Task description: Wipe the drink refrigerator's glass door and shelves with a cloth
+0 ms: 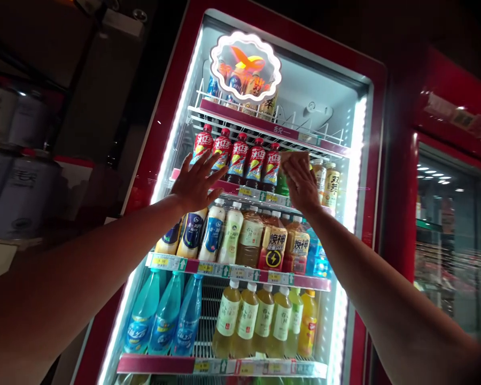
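Note:
A red-framed drinks fridge (379, 187) with a lit glass door (324, 69) stands in front of me. My left hand (198, 182), open with its fingers spread, is at the glass, in front of a row of red-labelled drink bottles (239, 155). Further right, my right hand (302, 184) presses a brown cloth (300, 156) flat at the glass, covering part of the bottles behind it. Whether my left palm fully touches the glass I cannot tell.
A glowing round sign (224, 91) hangs at the door's top. Lower shelves hold blue bottles (188, 321) and pale-labelled tea bottles (246, 315). Another red fridge (452, 115) stands at the right. Shelved grey containers (18, 187) are close on the left.

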`<action>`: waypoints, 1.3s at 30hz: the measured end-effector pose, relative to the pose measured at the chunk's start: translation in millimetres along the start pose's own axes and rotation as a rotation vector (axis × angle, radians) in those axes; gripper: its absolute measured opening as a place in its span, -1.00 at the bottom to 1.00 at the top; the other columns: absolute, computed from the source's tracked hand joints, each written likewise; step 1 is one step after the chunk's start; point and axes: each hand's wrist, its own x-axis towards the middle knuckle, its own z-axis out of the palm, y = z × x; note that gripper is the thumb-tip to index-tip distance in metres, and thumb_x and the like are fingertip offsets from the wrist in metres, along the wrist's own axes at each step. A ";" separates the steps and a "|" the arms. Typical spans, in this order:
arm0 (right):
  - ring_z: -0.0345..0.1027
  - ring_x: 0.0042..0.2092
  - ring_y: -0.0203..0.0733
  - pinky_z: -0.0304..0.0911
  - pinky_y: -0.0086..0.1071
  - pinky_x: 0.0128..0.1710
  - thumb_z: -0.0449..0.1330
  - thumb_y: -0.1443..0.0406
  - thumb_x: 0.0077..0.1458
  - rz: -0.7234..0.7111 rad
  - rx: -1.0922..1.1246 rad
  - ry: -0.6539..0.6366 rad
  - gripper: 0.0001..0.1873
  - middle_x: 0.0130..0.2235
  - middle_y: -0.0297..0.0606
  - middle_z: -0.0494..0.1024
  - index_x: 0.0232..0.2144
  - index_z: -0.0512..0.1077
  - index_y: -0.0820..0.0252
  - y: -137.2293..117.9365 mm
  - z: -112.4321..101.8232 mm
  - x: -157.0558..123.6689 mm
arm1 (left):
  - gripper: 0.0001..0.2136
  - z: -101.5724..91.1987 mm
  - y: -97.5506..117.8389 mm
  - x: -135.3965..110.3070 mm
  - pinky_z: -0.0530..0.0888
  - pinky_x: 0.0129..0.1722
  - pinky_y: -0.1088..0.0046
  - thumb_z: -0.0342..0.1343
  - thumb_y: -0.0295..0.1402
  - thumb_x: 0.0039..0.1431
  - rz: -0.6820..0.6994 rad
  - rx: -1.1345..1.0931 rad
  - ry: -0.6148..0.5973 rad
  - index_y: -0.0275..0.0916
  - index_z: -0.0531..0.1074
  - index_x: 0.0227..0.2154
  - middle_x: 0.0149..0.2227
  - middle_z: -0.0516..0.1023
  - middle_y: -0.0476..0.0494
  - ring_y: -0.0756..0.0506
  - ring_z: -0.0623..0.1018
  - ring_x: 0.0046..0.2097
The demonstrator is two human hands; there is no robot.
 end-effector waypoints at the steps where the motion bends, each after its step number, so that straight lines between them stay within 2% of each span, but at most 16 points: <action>1: -0.11 0.50 0.06 -0.07 0.23 0.44 -0.09 0.15 0.40 0.059 -0.010 0.026 -0.45 0.44 -0.36 0.23 0.37 0.27 -0.11 -0.8 1.0 2.6 | -0.43 1.0 -0.4 -0.5 -0.19 0.44 -0.18 -0.10 -0.05 0.39 0.000 0.000 0.005 -0.01 0.13 0.41 0.53 -0.08 -0.21 -0.33 -0.07 0.52; 4: -0.14 0.51 0.08 -0.09 0.29 0.42 -0.10 0.16 0.39 0.171 -0.042 0.073 -0.43 0.46 -0.34 0.19 0.38 0.24 -0.09 -12.5 7.0 5.6 | -0.42 3.7 -1.7 -1.4 -0.18 0.45 -0.17 -0.06 -0.04 0.37 0.008 -0.011 0.029 0.00 0.14 0.40 0.52 -0.05 -0.21 -0.33 -0.05 0.52; 9: -0.09 0.50 -0.01 -0.10 0.14 0.46 -0.07 0.14 0.40 0.029 -0.016 -0.036 -0.46 0.43 -0.33 0.24 0.34 0.32 -0.04 -28.9 6.5 5.2 | -0.40 6.8 -2.4 -0.7 -0.19 0.45 -0.18 -0.04 -0.05 0.36 0.006 -0.022 0.041 -0.03 0.14 0.41 0.52 -0.05 -0.23 -0.35 -0.04 0.52; 13: -0.09 0.50 0.06 -0.10 0.12 0.45 -0.11 0.13 0.41 0.212 -0.016 0.068 -0.43 0.44 -0.16 0.21 0.35 0.34 0.10 -29.2 8.0 17.2 | -0.40 6.3 -1.2 -0.4 -0.22 0.46 -0.18 -0.05 -0.06 0.36 0.009 -0.025 0.033 -0.04 0.12 0.42 0.53 -0.08 -0.20 -0.33 -0.07 0.52; 15: -0.09 0.50 0.05 -0.11 0.16 0.45 -0.11 0.16 0.41 0.220 -0.027 0.087 -0.44 0.45 -0.19 0.20 0.35 0.33 0.03 -34.3 12.3 18.5 | -0.39 6.2 -0.7 -0.5 -0.22 0.46 -0.17 -0.05 -0.05 0.36 0.006 -0.023 0.037 -0.03 0.12 0.42 0.53 -0.09 -0.17 -0.32 -0.08 0.53; 18: -0.08 0.50 0.02 -0.08 0.19 0.45 -0.06 0.17 0.40 0.060 -0.018 0.024 -0.46 0.44 -0.27 0.23 0.35 0.31 -0.02 -42.0 16.7 14.9 | -0.40 6.4 -0.4 -0.4 -0.23 0.47 -0.16 -0.04 -0.06 0.36 -0.004 -0.026 0.037 -0.02 0.13 0.42 0.53 -0.08 -0.17 -0.32 -0.08 0.53; 20: -0.07 0.50 0.01 -0.06 0.16 0.45 -0.06 0.16 0.40 0.020 -0.009 -0.006 -0.46 0.43 -0.29 0.24 0.35 0.31 -0.02 -42.6 17.5 16.6 | -0.40 6.2 -0.3 -0.3 -0.22 0.46 -0.17 -0.03 -0.08 0.36 -0.005 -0.033 0.031 -0.03 0.13 0.41 0.52 -0.07 -0.18 -0.32 -0.07 0.52; 23: -0.10 0.50 0.03 -0.05 0.21 0.43 -0.10 0.13 0.41 0.153 -0.008 0.037 -0.46 0.44 -0.30 0.22 0.36 0.29 -0.06 -43.9 20.6 28.3 | -0.40 4.6 0.0 -0.4 -0.20 0.46 -0.19 -0.03 -0.10 0.35 0.000 -0.049 0.025 -0.05 0.13 0.42 0.53 -0.08 -0.20 -0.33 -0.07 0.52; 26: -0.13 0.51 0.08 -0.11 0.29 0.42 -0.13 0.13 0.42 0.277 -0.035 0.092 -0.44 0.46 -0.28 0.17 0.38 0.25 -0.07 -58.4 28.8 34.6 | -0.40 2.5 0.4 -0.5 -0.19 0.45 -0.23 -0.05 -0.10 0.36 0.002 -0.065 0.008 -0.07 0.11 0.42 0.53 -0.10 -0.21 -0.34 -0.10 0.53; 31: -0.15 0.52 -0.05 -0.13 0.14 0.47 -0.13 0.16 0.42 0.077 -0.036 -0.015 -0.44 0.47 -0.38 0.14 0.41 0.19 -0.12 -81.3 31.5 25.6 | -0.39 1.4 0.9 -0.1 -0.21 0.45 -0.23 -0.06 -0.09 0.37 -0.018 -0.072 -0.017 -0.08 0.11 0.43 0.53 -0.10 -0.19 -0.34 -0.12 0.53; 33: -0.15 0.52 -0.05 -0.12 0.13 0.47 -0.12 0.16 0.42 0.099 -0.021 -0.022 -0.44 0.46 -0.39 0.17 0.39 0.22 -0.11 -79.8 28.6 29.9 | -0.39 1.6 0.7 0.0 -0.21 0.46 -0.21 -0.06 -0.08 0.36 -0.014 -0.078 -0.013 -0.07 0.11 0.43 0.53 -0.09 -0.18 -0.32 -0.11 0.53; 37: -0.17 0.52 0.03 -0.14 0.21 0.46 -0.11 0.14 0.42 0.275 -0.029 0.029 -0.44 0.47 -0.35 0.13 0.40 0.22 -0.07 -84.8 31.0 43.8 | -0.38 1.4 0.5 0.3 -0.24 0.46 -0.20 -0.04 -0.08 0.35 -0.006 -0.078 -0.006 -0.08 0.11 0.43 0.53 -0.09 -0.20 -0.32 -0.09 0.53; 39: -0.19 0.52 0.01 -0.17 0.20 0.47 -0.13 0.16 0.43 0.233 -0.049 0.009 -0.43 0.49 -0.35 0.09 0.41 0.20 -0.07 -95.5 34.4 42.3 | -0.38 0.6 0.6 0.4 -0.23 0.46 -0.21 -0.04 -0.09 0.35 -0.007 -0.077 -0.014 -0.09 0.11 0.43 0.52 -0.09 -0.22 -0.33 -0.10 0.53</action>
